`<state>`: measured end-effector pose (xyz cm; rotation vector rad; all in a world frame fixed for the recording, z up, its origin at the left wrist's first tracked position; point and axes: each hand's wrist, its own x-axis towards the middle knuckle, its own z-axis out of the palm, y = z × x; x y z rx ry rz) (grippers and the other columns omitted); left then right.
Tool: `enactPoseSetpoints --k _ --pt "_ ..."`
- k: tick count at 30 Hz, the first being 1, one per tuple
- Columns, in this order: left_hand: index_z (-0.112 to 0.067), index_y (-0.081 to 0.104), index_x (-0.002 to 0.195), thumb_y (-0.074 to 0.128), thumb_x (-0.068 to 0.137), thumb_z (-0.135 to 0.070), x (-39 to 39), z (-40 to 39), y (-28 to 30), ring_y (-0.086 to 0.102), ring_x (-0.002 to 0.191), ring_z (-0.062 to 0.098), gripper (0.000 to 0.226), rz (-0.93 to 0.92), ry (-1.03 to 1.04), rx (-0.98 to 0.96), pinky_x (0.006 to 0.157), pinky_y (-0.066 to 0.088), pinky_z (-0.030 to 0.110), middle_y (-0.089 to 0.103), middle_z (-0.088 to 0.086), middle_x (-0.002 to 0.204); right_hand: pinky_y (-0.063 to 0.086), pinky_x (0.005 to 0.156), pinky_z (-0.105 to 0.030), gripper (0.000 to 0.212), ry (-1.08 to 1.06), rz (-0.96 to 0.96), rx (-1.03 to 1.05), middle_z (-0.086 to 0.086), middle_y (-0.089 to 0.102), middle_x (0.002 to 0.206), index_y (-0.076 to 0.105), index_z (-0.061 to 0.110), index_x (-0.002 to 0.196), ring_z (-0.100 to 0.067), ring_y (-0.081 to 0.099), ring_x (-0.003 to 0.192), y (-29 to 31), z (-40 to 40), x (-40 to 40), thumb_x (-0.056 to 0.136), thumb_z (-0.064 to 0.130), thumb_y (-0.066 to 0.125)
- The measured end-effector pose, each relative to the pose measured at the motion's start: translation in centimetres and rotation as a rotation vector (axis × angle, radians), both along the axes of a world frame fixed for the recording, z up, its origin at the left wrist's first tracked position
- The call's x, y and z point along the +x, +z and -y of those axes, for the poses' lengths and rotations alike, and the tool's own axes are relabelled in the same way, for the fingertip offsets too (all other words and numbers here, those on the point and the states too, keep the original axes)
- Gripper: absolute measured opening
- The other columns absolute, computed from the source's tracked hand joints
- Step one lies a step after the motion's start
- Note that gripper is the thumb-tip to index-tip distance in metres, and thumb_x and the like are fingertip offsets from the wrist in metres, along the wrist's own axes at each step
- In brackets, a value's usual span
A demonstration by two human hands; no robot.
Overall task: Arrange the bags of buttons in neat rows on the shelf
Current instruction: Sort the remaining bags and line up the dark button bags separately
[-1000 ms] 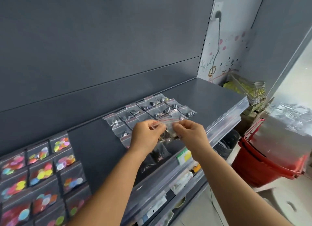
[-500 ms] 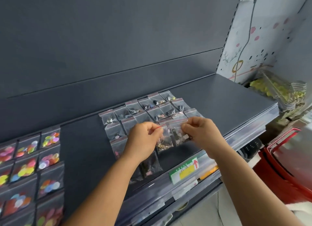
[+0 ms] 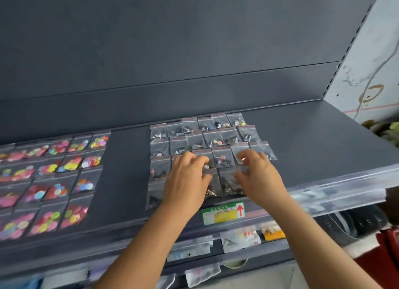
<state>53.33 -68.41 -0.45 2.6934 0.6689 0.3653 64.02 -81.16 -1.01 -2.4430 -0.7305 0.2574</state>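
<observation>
Small clear zip bags of dark and metallic buttons [image 3: 212, 137] lie in rows on the grey shelf [image 3: 313, 141]. Two bags of brass-coloured buttons [image 3: 230, 181] lie flat side by side in the front row, between my hands. My left hand [image 3: 186, 180] rests palm down with its fingers spread on the left one and covers part of the row. Just right of the other bag, my right hand [image 3: 258, 176] hovers with fingers apart and nothing in it.
Bags of bright coloured buttons [image 3: 56, 176] fill the shelf's left part, with a bare grey strip [image 3: 121, 170] between the groups. A green and yellow price label [image 3: 223, 213] sits on the clear front rail. Below are a lower shelf and a red basket [image 3: 386, 252].
Both hands came down from holding a bag in the air to the shelf. The bags now lie flat in the front row and the fingers have spread. The view has shifted left.
</observation>
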Motion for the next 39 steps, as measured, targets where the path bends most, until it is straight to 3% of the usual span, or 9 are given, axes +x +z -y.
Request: enactPoseSetpoints --k 5,9,13,18,25,29,31,34,39 --pt "-0.023 0.058 0.127 0.047 0.097 -0.027 -1.6 1.2 -0.5 0.041 0.119 0.011 0.032 -0.047 -0.125 -0.021 0.1 0.038 0.027 0.054 -0.01 0.124 0.045 0.081 -0.029 0.024 0.178 0.151 -0.013 -0.003 0.054 0.114 0.065 0.022 0.111 -0.022 0.051 0.105 0.0 0.4 -0.7 0.09 0.017 0.056" --pt "-0.021 0.059 0.126 0.044 0.098 -0.025 -2.3 1.7 -1.1 0.044 0.12 0.011 0.032 -0.065 -0.19 -0.022 0.101 0.036 0.024 0.055 -0.008 0.13 0.045 0.085 -0.032 0.015 0.325 0.207 -0.03 -0.002 0.064 0.09 0.071 0.014 0.086 -0.02 0.053 0.09 -0.9 0.6 -0.8 0.087 0.009 0.057" --pt "-0.019 0.063 0.122 0.044 0.098 -0.023 -2.5 1.7 -1.1 0.048 0.115 0.011 0.03 -0.037 -0.179 -0.008 0.099 0.039 0.024 0.059 -0.007 0.125 0.042 0.085 -0.027 0.014 0.383 0.218 0.018 0.001 0.068 0.081 0.072 0.013 0.082 -0.016 0.055 0.083 -1.3 0.5 -0.7 0.085 0.007 0.06" --pt "-0.016 0.064 0.12 0.048 0.097 -0.021 -1.7 1.7 -1.6 0.05 0.115 0.014 0.029 -0.046 -0.174 0.033 0.096 0.043 0.028 0.061 -0.005 0.123 0.046 0.081 -0.031 0.013 0.421 0.238 0.018 0.001 0.065 0.072 0.069 0.009 0.075 -0.016 0.055 0.077 -1.2 0.4 -0.5 0.083 0.005 0.059" --pt "-0.012 0.065 0.116 0.047 0.097 -0.021 -1.2 1.9 -1.7 0.05 0.113 0.017 0.028 -0.102 -0.136 0.047 0.095 0.044 0.035 0.061 -0.002 0.119 0.045 0.082 -0.029 0.012 0.431 0.239 -0.026 -0.001 0.066 0.082 0.07 0.01 0.082 -0.019 0.056 0.083 -1.2 0.4 -0.4 0.086 0.008 0.058" --pt "-0.016 0.056 0.13 0.048 0.097 -0.023 -1.7 2.3 -0.7 0.044 0.123 0.015 0.035 -0.092 -0.107 0.028 0.103 0.036 0.029 0.054 -0.004 0.133 0.036 0.076 -0.021 0.012 0.411 0.201 -0.089 0.0 0.06 0.096 0.068 0.017 0.091 -0.02 0.054 0.093 -0.4 0.7 -0.6 0.089 0.017 0.056" --pt "-0.019 0.046 0.137 0.048 0.097 -0.026 -2.3 2.3 -0.1 0.041 0.128 0.014 0.041 -0.088 -0.077 0.045 0.107 0.032 0.028 0.048 -0.005 0.139 0.042 0.082 -0.025 0.018 0.399 0.189 -0.121 -0.001 0.059 0.109 0.065 0.02 0.104 -0.021 0.053 0.103 0.2 0.6 -0.9 0.09 0.022 0.054" --pt "-0.022 0.039 0.142 0.048 0.096 -0.032 -4.0 1.8 0.3 0.038 0.131 0.013 0.047 -0.09 0.0 0.079 0.108 0.03 0.027 0.045 -0.006 0.143 0.039 0.099 -0.031 0.036 0.407 0.179 -0.116 -0.001 0.052 0.133 0.053 0.023 0.128 -0.023 0.044 0.122 1.2 0.1 -2.1 0.092 0.028 0.053" --pt "-0.024 0.035 0.144 0.047 0.095 -0.038 -8.0 0.1 0.3 0.035 0.132 0.011 0.052 -0.078 0.143 0.086 0.109 0.03 0.027 0.041 -0.008 0.145 0.03 0.107 -0.029 0.051 0.55 0.197 -0.099 0.004 0.043 0.143 0.037 0.025 0.141 -0.02 0.033 0.133 1.7 -2.2 -5.3 0.093 0.034 0.051"
